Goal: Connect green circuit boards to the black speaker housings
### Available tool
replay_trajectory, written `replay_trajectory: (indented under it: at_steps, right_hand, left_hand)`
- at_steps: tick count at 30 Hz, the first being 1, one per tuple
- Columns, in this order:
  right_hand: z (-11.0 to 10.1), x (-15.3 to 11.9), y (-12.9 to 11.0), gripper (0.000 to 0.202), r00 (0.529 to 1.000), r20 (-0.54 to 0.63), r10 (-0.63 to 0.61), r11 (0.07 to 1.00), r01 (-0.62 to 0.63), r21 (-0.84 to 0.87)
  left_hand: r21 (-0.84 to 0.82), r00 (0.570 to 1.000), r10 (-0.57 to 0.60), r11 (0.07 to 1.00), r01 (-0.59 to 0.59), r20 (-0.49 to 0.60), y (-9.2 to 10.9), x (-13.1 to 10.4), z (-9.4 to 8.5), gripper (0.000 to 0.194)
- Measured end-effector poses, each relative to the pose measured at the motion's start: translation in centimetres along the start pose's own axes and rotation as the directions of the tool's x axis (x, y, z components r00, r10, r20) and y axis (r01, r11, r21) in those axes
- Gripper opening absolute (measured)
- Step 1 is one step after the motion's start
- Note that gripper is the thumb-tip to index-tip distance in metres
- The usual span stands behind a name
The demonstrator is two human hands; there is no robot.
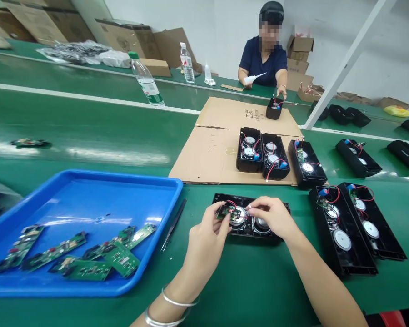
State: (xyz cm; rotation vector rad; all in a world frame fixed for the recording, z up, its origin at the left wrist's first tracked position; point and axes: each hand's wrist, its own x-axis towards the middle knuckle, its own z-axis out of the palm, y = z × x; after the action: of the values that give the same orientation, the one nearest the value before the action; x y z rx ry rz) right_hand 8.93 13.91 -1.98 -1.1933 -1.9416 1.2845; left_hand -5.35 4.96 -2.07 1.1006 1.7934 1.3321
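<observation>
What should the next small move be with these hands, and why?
Probably ease the right hand slightly towards the circuit board, left hand steady. The left holds that board over the open black housing, a red wire arches beside it, and the right fingertips are close by; what they pinch is unclear.

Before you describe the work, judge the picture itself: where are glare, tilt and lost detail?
Head view: white glare streaks the green surface and blue tray; the white post leans steeply; mosaic hides part of the co-worker; markings on the board are too small to read.
</observation>
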Motion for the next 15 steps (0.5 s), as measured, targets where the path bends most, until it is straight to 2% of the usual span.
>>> replay_trajectory:
  at_steps: [2, 4, 6, 9, 12, 15]
  right_hand:
    - [-0.3, -0.9, 0.7, 0.007, 0.999, 0.037, 0.013, 0.995, -0.017, 0.099]
    - [-0.3, -1.9, 1.0, 0.008, 0.998, 0.038, -0.043, 0.996, 0.040, 0.077]
    - [0.1, -2.7, 0.8, 0.013, 0.986, 0.052, -0.156, 0.987, 0.158, -0.026]
    - [1.0, -3.5, 0.4, 0.018, 0.942, 0.056, -0.330, 0.913, 0.334, -0.236]
    - [1.7, -3.7, 0.6, 0.017, 0.895, -0.001, -0.446, 0.811, 0.404, -0.423]
    - [2.0, -3.7, 1.1, 0.018, 0.848, -0.017, -0.530, 0.723, 0.442, -0.531]
  left_hand:
    - [0.045, 1.000, 0.028, 0.999, -0.028, -0.005, -0.1, 0.3, 0.1, 0.034]
    - [0.084, 0.998, 0.056, 0.995, -0.057, 0.011, -0.1, 0.5, 0.2, 0.035]
    - [0.107, 0.996, 0.075, 0.991, -0.079, 0.042, -0.1, 0.6, 0.3, 0.035]
    - [0.124, 0.994, 0.071, 0.989, -0.082, 0.087, 0.2, 0.5, 0.4, 0.034]
    - [0.144, 0.992, 0.040, 0.988, -0.057, 0.117, 0.6, 0.4, 0.5, 0.033]
    - [0.139, 0.992, 0.003, 0.990, -0.021, 0.126, 0.9, 0.3, 0.5, 0.033]
